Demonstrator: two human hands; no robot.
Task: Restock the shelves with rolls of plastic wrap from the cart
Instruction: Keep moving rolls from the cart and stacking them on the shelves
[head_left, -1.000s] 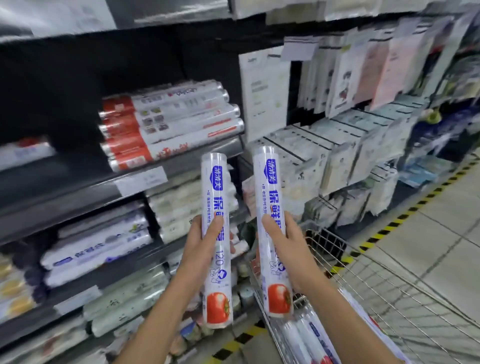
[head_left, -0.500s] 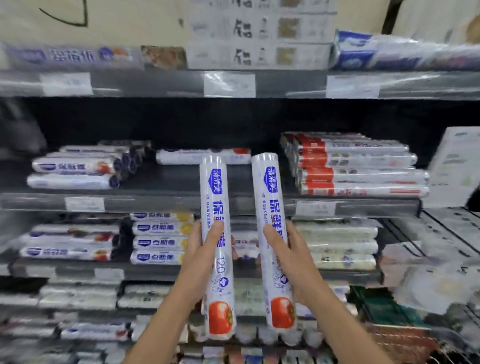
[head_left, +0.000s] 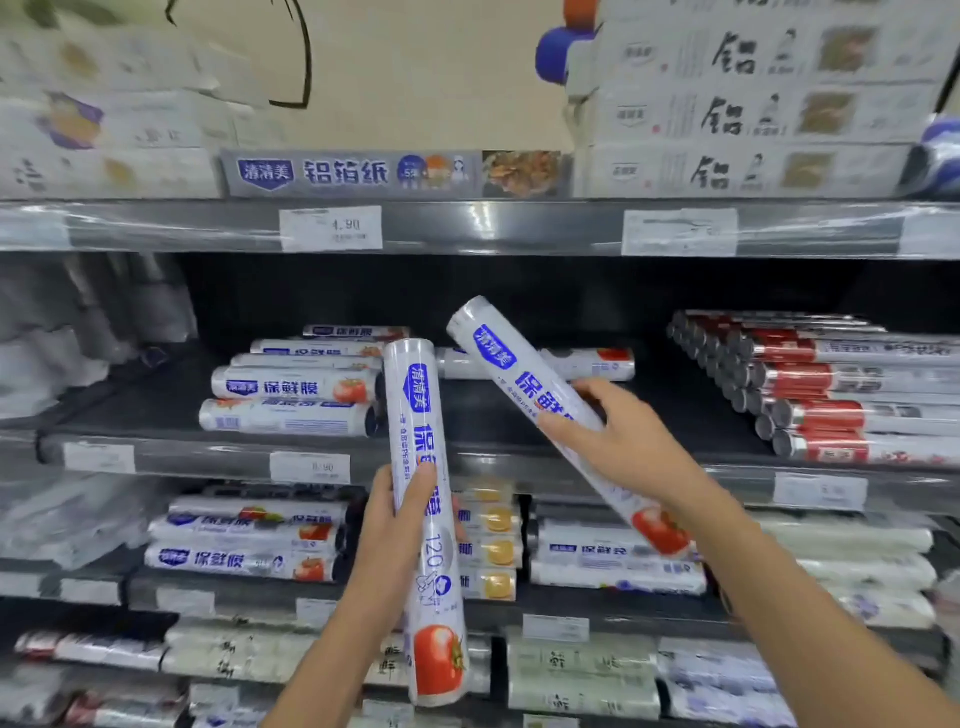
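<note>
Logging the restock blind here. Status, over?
Left hand grips white tomato-print plastic wrap roll, upright. Right hand grips matching roll, tilted toward dark middle shelf. Nothing seen blocking the bare patch there.

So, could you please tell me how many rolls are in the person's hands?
2: an upright roll in the left hand, a tilted roll in the right hand. No further held roll shows.

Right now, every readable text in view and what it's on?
"清清美 铝箔纸": grey box on the top shelf.
"铝": stacked white boxes, top right.
"4.90": price tag on the top rail.
"清清美", "保", "120": upright roll gripped by the left hand.
"清清美", "保鲜": tilted roll gripped by the right hand.
"清清美 保鲜膜": shelved roll.
Other price tags and small print: too blurred.
</note>
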